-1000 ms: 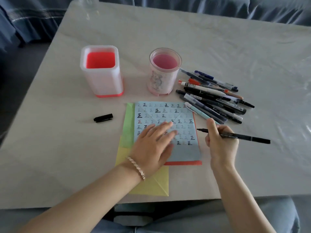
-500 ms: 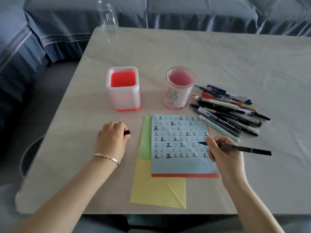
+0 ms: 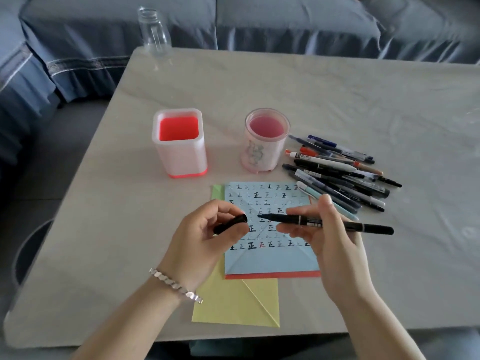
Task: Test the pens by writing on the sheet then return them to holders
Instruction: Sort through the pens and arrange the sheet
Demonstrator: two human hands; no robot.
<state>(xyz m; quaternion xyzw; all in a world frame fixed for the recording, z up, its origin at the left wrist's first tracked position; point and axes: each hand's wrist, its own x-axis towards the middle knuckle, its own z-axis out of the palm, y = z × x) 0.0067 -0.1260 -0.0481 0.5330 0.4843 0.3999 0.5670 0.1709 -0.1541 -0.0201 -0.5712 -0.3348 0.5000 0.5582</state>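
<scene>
Centre of frame: your left hand (image 3: 200, 242) is curled round a black cap (image 3: 231, 224), pinching it with the open end facing right. Your right hand (image 3: 327, 240) grips the black pen (image 3: 368, 227) mid-barrel. The pen lies nearly level, bare tip pointing left at the cap's mouth, just apart from it. Both are held above the blue sheet (image 3: 270, 261), which is covered with rows of written marks and lies on yellow paper (image 3: 233, 305).

Above the sheet: square red-and-white holder (image 3: 181, 157) at left, round pink holder (image 3: 259, 154) beside it.

Right of the round holder: loose pile of pens (image 3: 337, 172) on the table (image 3: 337, 87).

Upper left: clear bottle (image 3: 154, 32) at the table's far edge.

Left wrist: silver bracelet (image 3: 176, 285).
</scene>
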